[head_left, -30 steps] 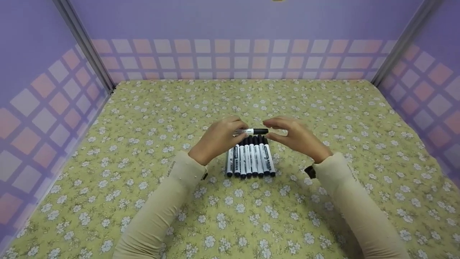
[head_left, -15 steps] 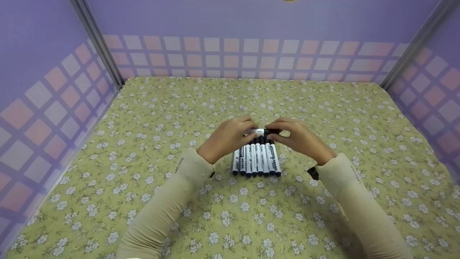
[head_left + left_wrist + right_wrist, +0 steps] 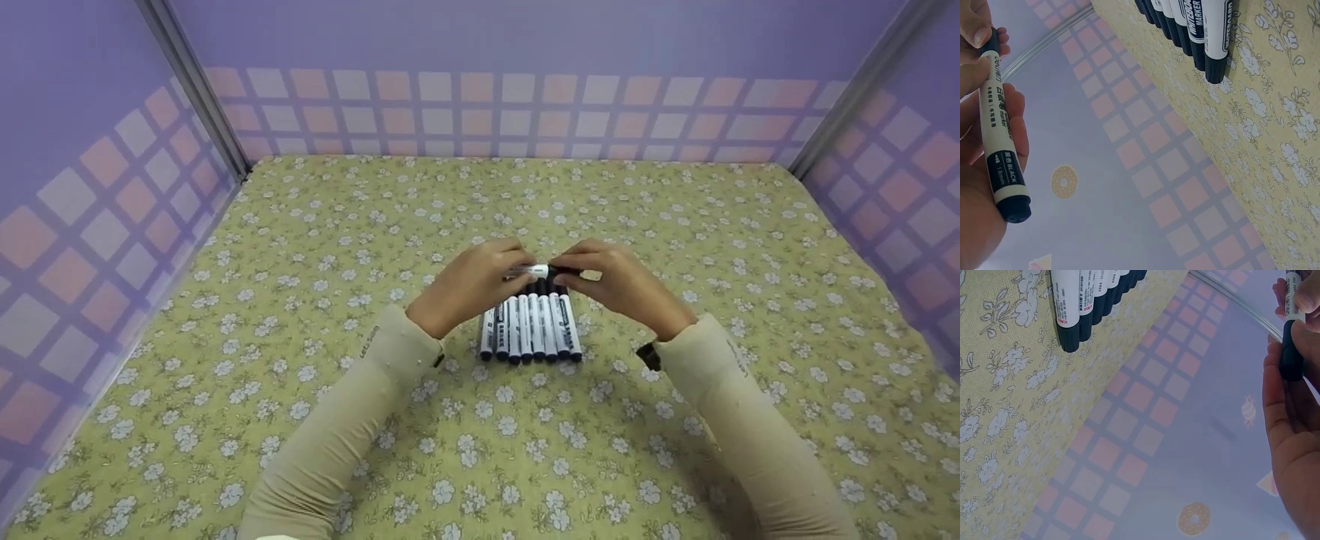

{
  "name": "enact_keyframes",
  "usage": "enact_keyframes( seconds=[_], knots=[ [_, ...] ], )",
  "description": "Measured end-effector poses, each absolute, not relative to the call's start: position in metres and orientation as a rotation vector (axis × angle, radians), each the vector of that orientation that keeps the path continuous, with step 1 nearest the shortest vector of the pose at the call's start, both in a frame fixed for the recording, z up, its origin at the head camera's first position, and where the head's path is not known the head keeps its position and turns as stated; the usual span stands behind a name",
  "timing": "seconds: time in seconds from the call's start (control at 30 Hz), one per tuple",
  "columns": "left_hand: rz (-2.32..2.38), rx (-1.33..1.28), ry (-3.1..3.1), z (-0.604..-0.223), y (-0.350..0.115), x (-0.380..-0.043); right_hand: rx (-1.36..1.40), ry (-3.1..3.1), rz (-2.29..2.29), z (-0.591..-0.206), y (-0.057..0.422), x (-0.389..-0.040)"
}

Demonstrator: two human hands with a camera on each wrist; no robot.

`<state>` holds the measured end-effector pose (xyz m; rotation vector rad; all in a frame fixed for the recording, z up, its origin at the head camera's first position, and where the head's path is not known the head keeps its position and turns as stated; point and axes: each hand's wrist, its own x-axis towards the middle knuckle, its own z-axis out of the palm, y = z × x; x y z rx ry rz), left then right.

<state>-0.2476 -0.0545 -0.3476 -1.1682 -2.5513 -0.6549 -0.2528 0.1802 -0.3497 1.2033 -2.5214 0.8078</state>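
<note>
Between both hands a white marker with a black cap (image 3: pixel 998 112) is held crosswise above the table. My left hand (image 3: pixel 480 281) grips its white barrel, with the thumb and fingers around it in the left wrist view. The fingers of my right hand (image 3: pixel 619 281) pinch the black cap (image 3: pixel 1292 354) at the other end. The cap sits against the barrel; whether it is loosened cannot be told. Just below the hands, a row of several white markers (image 3: pixel 529 326) lies side by side on the cloth, caps pointing away from me and partly hidden by the hands.
A yellow flowered cloth (image 3: pixel 360 225) covers the table. Purple walls with pink and white squares (image 3: pixel 517 112) stand at the back and both sides, joined by grey corner posts (image 3: pixel 195 86).
My right hand has moved left and taken hold of the marker's black cap, which it stood apart from a second ago. The left hand keeps its grip on the barrel.
</note>
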Motion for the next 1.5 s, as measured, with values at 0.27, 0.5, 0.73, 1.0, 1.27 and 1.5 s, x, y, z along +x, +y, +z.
enact_keyframes(
  seconds=[0.27,0.5,0.73,1.0,1.27,1.5],
  knots=[
    [-0.614,-1.224,-2.511,-0.345,-0.054,-0.246,1.234,-2.476,0.812,-0.348,0.184,-0.250],
    [-0.617,-1.298,-2.476,-0.344,-0.053,-0.247,1.262,-2.416,0.770,-0.349,0.188,-0.250],
    [-0.619,-1.324,-2.464,-0.345,-0.052,-0.248,1.287,-2.368,0.744,-0.351,0.190,-0.250],
    [-0.623,-1.355,-2.464,-0.344,-0.052,-0.249,1.309,-2.349,0.756,-0.351,0.190,-0.248],
    [-0.655,-1.371,-2.483,-0.341,-0.051,-0.248,1.303,-2.327,0.752,-0.352,0.192,-0.246],
    [-0.698,-1.380,-2.495,-0.340,-0.052,-0.247,1.310,-2.307,0.737,-0.352,0.193,-0.245]
  ],
)
